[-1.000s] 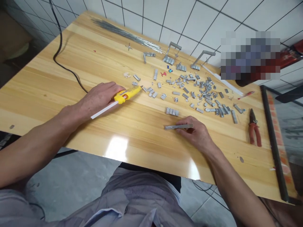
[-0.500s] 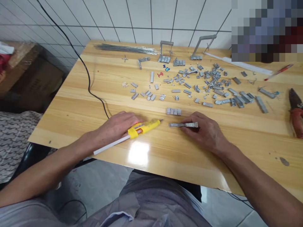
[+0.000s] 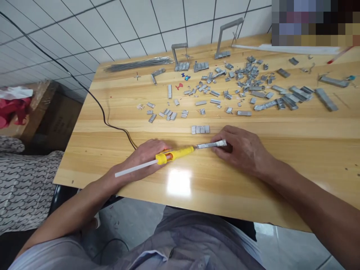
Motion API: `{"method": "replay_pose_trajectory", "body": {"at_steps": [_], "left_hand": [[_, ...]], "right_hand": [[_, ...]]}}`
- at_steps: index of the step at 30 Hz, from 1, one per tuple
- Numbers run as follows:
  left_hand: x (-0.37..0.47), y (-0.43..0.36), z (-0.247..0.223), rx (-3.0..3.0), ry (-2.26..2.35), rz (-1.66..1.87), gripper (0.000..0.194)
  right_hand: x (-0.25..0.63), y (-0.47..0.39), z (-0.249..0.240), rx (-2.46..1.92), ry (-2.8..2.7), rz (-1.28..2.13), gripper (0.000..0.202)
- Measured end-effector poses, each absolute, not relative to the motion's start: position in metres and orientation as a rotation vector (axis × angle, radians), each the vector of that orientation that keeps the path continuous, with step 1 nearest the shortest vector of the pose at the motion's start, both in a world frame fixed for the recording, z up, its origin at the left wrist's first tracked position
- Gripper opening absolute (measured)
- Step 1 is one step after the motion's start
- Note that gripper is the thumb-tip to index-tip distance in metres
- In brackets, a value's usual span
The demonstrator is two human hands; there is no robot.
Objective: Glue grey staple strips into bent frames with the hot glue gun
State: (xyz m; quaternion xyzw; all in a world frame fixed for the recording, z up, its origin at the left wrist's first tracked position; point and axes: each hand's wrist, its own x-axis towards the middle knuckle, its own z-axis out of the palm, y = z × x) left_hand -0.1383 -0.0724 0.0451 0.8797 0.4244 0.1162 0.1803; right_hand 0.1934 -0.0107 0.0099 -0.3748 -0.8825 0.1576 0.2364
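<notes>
My left hand (image 3: 150,155) is closed around a yellow hot glue gun (image 3: 181,152); a white glue stick (image 3: 135,168) juts from its back end. The gun's nozzle meets the left end of a narrow grey strip piece (image 3: 209,144). That piece is pinched between the thumb and fingers of my right hand (image 3: 239,150), and its right end looks thicker. Just beyond it lies a short row of joined grey blocks (image 3: 200,129). Part of my left fingers is hidden behind the gun.
Many loose grey pieces (image 3: 253,75) are scattered over the wooden table (image 3: 112,97). Two bent grey stands (image 3: 173,56) rise near the tiled wall, beside a bundle of thin wires (image 3: 137,64). A black cord (image 3: 102,108) runs across the left side to my left hand.
The glue gun has moved right, and its nozzle now touches the strip's end, where a gap was before. The strip is slightly more tilted. The camera view has turned a little.
</notes>
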Motion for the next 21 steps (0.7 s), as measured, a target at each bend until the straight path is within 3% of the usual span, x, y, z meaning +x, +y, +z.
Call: {"method": "replay_pose_trajectory", "body": {"at_steps": [21], "left_hand": [[-0.130, -0.075, 0.039, 2.544, 1.331, 0.359, 0.009]], "right_hand": [[0.190, -0.013, 0.004, -1.099, -2.418, 0.386, 0.010]]}}
